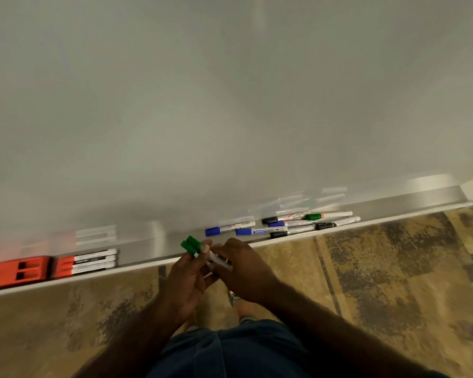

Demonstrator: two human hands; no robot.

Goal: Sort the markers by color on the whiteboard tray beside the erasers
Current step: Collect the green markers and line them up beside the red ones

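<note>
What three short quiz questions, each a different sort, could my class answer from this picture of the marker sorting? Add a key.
1. True or false: the red-capped markers lie beside the orange eraser on the tray.
2. Which cap colour do the markers gripped in the left hand have? A blue, B green, C black.
3. Fill in: one green-capped marker remains in the mixed pile on the ____ side of the tray.

Key: 1 true; 2 B; 3 right. The right hand also holds the gripped bundle.

the whiteboard tray carries an orange eraser, three red markers and mixed loose markers.
</note>
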